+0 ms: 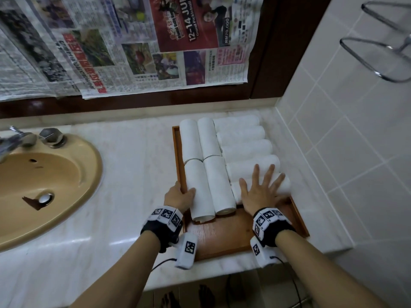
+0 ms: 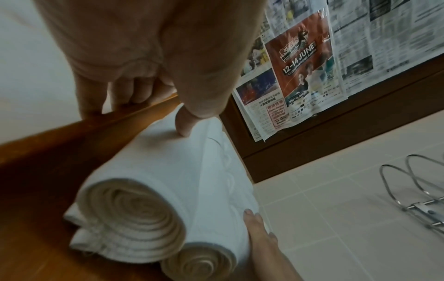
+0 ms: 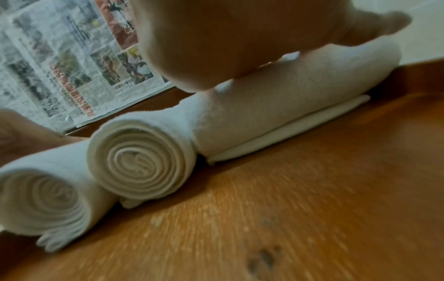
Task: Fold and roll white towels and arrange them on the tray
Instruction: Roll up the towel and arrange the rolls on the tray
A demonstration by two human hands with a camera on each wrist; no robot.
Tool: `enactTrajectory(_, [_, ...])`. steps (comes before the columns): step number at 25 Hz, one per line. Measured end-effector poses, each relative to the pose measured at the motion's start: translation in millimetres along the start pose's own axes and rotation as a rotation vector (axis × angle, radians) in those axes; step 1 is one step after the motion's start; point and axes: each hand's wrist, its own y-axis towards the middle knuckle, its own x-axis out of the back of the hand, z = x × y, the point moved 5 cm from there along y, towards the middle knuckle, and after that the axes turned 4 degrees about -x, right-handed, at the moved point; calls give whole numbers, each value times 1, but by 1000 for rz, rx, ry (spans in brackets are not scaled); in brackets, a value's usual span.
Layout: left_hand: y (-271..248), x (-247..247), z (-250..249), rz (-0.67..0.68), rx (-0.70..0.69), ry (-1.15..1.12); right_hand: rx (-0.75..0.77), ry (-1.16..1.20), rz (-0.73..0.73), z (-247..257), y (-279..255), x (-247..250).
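A white marble vanity counter [image 1: 133, 152] runs across the scene, with a tan oval sink [image 1: 44, 185] and its chrome tap [image 1: 15, 141] at the far left, sheets of newspaper [image 1: 133, 41] covering the dark-framed panel behind, and pale tiled wall [image 1: 355, 152] with a chrome wire rack [image 1: 378, 56] on the right. A wooden tray [image 1: 222, 236] sits on the counter toward the right corner, its near floor bare. On its left half lie four rolled white towels in two pairs, long axes pointing away from the person; the near-left roll [image 1: 198, 190] and near-right roll [image 1: 219, 185] show tight spiral ends facing the viewer, each with a loose flap underneath. On the right half, five rolls lie crosswise, long axes running left to right, stacked in a row from the back wall forward. The left hand [image 1: 179, 197] grips the tray's left rim, fingers curled outside it and thumb pressing the near-left roll. The right hand [image 1: 258, 192] lies flat with fingers spread and straight, pressing down on the nearest crosswise roll [image 1: 284, 185].
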Motion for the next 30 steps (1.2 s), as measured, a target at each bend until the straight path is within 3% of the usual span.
enactTrajectory(5, [3,-9,-16,-8,-8,15,-4,65,19,-9,11,2])
enactTrajectory(21, [77,-87,-97,95,-9,-84,-4,101,181,-64,134,45])
enactTrajectory(30, [91,-93,-102,150,61,-121,-8,108,203,-66,137,53])
